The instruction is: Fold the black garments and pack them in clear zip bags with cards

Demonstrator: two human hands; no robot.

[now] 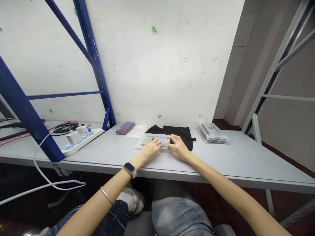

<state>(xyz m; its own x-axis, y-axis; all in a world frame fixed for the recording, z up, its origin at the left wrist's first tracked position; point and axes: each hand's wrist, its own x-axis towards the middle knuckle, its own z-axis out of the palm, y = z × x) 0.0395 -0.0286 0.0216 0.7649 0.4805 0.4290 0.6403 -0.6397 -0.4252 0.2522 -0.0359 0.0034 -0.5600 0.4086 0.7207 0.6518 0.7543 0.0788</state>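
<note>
A folded white sheet (161, 136) with printed grey lettering lies in front of me, upside down to my view. My left hand (151, 148) is curled over its near left part, fingers bent against it. At its right edge, my right hand (179, 148) grips it with bent thumb and fingers. Behind the sheet and to its right spreads a black cloth item (183, 132) with a small loop at its right side. More white paper shows under the left side of the sheet. The fingertips of my left hand are partly hidden.
A stack of similar printed white sheets (213, 132) sits on the right of the grey table (246, 157). At the back left are a blurred purple phone-like object (125, 128) and a white paper (136, 131). A power strip (82, 141) with plugs and cables stands by the blue post (29, 114).
</note>
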